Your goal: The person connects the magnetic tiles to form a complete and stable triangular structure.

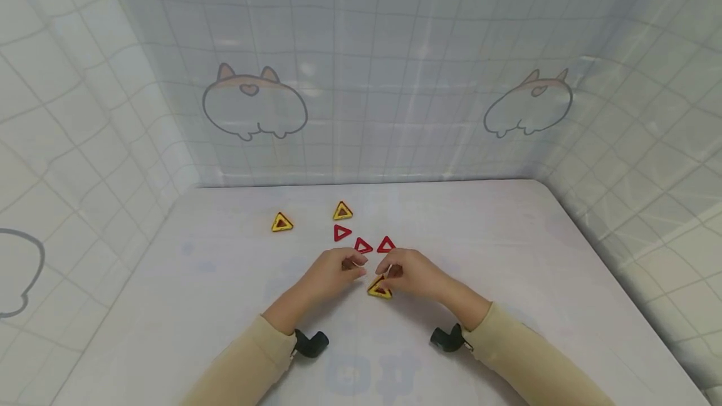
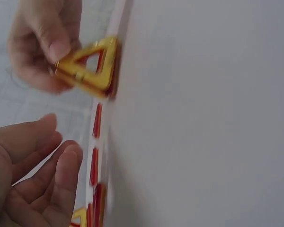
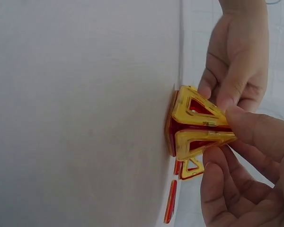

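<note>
My right hand [image 1: 414,274] pinches the tip of a small pyramid [image 3: 194,146] built from yellow and red triangular frame tiles. Its base is at the white tabletop in the right wrist view. Facing it from the other side, my left hand [image 1: 335,273] has loosely bent fingers with nothing between them; in the left wrist view they stand apart from the pyramid. Just beyond the hands lie three red triangular tiles: one by the left fingertips [image 1: 363,245], another red tile [image 1: 386,244] behind the right hand, and a third red tile [image 1: 341,232] farther back.
Two more yellow and red pyramids stand toward the back: a left pyramid [image 1: 282,222] and a right pyramid [image 1: 342,211]. White grid-patterned curtains [image 1: 366,80] with cartoon drawings enclose the table [image 1: 479,224] at the back and sides. Each wrist carries a dark camera mount [image 1: 311,344].
</note>
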Demonstrator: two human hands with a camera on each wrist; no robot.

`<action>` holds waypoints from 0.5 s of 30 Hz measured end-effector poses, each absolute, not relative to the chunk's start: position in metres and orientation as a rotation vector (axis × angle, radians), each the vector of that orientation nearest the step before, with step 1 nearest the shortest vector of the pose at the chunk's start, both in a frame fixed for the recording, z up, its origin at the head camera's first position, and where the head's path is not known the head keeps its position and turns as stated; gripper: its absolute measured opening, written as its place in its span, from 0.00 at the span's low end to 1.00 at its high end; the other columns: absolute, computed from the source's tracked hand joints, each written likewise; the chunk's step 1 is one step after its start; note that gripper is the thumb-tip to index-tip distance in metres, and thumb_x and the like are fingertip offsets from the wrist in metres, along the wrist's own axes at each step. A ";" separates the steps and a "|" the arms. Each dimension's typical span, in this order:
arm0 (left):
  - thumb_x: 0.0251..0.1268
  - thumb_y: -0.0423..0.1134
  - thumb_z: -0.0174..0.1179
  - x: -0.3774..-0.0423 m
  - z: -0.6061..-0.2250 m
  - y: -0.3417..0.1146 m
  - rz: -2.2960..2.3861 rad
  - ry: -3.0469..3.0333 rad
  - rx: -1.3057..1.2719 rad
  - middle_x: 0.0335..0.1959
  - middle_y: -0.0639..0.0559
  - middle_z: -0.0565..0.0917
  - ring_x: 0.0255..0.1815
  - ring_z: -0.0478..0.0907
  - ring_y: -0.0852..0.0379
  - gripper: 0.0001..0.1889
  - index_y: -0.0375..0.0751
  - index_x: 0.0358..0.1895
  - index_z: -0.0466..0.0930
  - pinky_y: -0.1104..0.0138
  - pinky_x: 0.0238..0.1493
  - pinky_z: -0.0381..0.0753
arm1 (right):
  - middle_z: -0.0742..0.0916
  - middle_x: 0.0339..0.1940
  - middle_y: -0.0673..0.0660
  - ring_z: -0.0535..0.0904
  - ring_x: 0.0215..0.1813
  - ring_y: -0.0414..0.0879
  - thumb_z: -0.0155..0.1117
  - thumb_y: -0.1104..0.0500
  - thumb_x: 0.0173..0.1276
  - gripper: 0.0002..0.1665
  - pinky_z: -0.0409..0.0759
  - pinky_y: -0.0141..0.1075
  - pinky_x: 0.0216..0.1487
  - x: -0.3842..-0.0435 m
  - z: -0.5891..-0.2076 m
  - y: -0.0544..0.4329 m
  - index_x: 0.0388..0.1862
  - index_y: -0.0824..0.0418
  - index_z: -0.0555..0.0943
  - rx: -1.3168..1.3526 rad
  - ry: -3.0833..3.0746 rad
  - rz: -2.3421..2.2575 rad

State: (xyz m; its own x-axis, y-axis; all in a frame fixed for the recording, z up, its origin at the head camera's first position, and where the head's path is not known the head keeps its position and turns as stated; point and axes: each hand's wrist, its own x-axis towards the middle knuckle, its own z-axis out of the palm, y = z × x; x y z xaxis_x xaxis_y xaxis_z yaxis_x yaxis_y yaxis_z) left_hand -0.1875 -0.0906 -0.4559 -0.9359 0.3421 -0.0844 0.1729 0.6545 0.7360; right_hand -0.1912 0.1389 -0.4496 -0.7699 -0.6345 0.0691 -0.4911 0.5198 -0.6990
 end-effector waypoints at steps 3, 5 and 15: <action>0.66 0.42 0.68 -0.194 -0.451 -0.096 1.185 2.688 0.295 0.39 0.58 0.83 0.40 0.79 0.59 0.11 0.47 0.49 0.84 0.66 0.40 0.82 | 0.86 0.37 0.46 0.80 0.36 0.37 0.77 0.63 0.59 0.09 0.80 0.30 0.38 -0.191 -0.449 0.137 0.39 0.57 0.87 -0.974 2.598 -1.033; 0.66 0.42 0.68 -0.200 -0.450 -0.101 1.209 2.731 0.224 0.39 0.57 0.83 0.41 0.79 0.58 0.11 0.47 0.49 0.84 0.66 0.40 0.82 | 0.86 0.37 0.46 0.80 0.36 0.37 0.77 0.63 0.59 0.09 0.81 0.30 0.38 -0.189 -0.447 0.136 0.38 0.56 0.87 -0.974 2.616 -1.007; 0.69 0.44 0.65 -0.237 -0.466 -0.125 1.323 2.795 -0.036 0.52 0.47 0.82 0.55 0.77 0.48 0.16 0.43 0.55 0.80 0.54 0.57 0.78 | 0.83 0.35 0.43 0.79 0.36 0.37 0.75 0.62 0.62 0.07 0.80 0.32 0.37 -0.191 -0.433 0.143 0.38 0.53 0.87 -0.850 2.668 -1.001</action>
State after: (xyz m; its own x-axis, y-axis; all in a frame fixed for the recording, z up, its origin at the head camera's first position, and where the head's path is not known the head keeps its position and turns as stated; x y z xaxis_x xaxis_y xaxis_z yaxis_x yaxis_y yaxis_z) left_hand -0.2370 -0.1247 -0.4657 -0.9985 0.0000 -0.0542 -0.0420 0.6336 0.7725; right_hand -0.1915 0.1427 -0.4327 -0.8235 -0.5658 0.0413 -0.4533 0.6123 -0.6478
